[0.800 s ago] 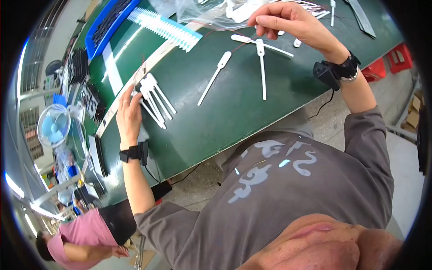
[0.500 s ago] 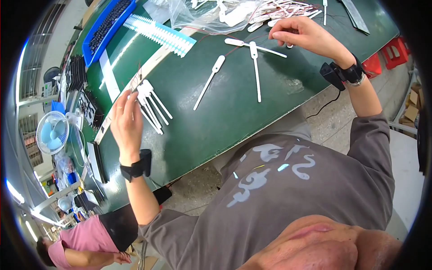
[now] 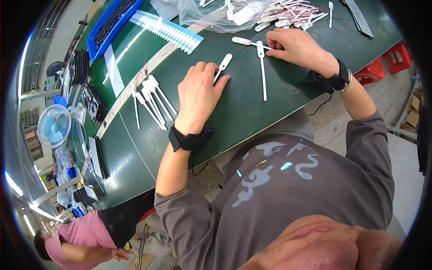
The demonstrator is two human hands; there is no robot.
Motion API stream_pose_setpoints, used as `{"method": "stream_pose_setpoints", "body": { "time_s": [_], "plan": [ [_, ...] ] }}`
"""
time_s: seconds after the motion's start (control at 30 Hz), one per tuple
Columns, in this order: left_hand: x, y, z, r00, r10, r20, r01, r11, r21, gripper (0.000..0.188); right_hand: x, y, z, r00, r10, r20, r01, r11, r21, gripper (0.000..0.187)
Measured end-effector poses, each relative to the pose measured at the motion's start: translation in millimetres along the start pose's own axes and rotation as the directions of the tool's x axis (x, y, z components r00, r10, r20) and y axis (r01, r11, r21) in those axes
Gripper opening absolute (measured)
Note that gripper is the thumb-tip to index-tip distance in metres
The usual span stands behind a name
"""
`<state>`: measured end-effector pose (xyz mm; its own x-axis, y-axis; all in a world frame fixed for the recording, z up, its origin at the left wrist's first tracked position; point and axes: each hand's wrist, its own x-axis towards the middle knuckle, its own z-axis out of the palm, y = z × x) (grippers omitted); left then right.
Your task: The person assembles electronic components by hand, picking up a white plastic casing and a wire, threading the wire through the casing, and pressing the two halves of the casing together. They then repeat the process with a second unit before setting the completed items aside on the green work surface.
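Note:
White plastic sticks with paddle-shaped heads, some trailing thin reddish wires, lie on the green table. My left hand (image 3: 198, 96) is over one white stick (image 3: 226, 61), its thumb apart from the fingers and the stick's shaft between them. My right hand (image 3: 299, 49) is closed, thumb and fingers at the shaft of a second white stick (image 3: 241, 41), whose far end they hide. Just left of my right hand, a third white stick (image 3: 263, 78) points toward me, crossing the second. Several more white sticks (image 3: 155, 103) are grouped left of my left hand.
Behind my hands are a clear plastic bag (image 3: 211, 15) and a heap of white sticks (image 3: 292, 15). A blue bin (image 3: 93, 45) of dark parts and a light-blue sheet (image 3: 195, 45) with white pieces lie far left. A person in pink (image 3: 85, 231) is at lower left.
My left hand has moved right, from the grouped sticks to the single stick. My right hand has come down toward me, closing at the crossing stick's shaft.

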<state>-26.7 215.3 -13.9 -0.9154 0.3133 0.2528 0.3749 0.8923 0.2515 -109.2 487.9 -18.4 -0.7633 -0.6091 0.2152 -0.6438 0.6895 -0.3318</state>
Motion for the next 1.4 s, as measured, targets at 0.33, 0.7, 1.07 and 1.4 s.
{"method": "stream_pose_setpoints", "body": {
  "time_s": [0.33,0.7,1.07,1.4],
  "plan": [
    [-8.0,-9.4,-3.1,0.979,-0.202,-0.004,0.199,0.965,-0.171,0.013,-5.5,-2.9,-8.4,0.993,0.082,0.082,-0.092,0.987,0.13,0.018],
    [-6.5,-40.0,-5.0,0.937,-0.193,-0.29,0.219,0.974,0.06,0.017,-6.9,-22.8,-5.8,0.987,0.073,0.144,-0.136,0.858,0.495,0.017],
    [-4.0,-16.4,-22.4,0.85,-0.498,0.172,0.295,0.18,-0.938,0.029,28.1,-84.4,-1.6,0.979,-0.058,-0.197,0.144,0.877,0.459,0.014],
    [-5.7,-27.8,-18.5,0.792,-0.579,0.191,0.027,-0.279,-0.96,0.025,50.2,-92.9,-9.5,0.768,-0.404,-0.497,0.515,0.851,0.104,0.016]
  ]
}}
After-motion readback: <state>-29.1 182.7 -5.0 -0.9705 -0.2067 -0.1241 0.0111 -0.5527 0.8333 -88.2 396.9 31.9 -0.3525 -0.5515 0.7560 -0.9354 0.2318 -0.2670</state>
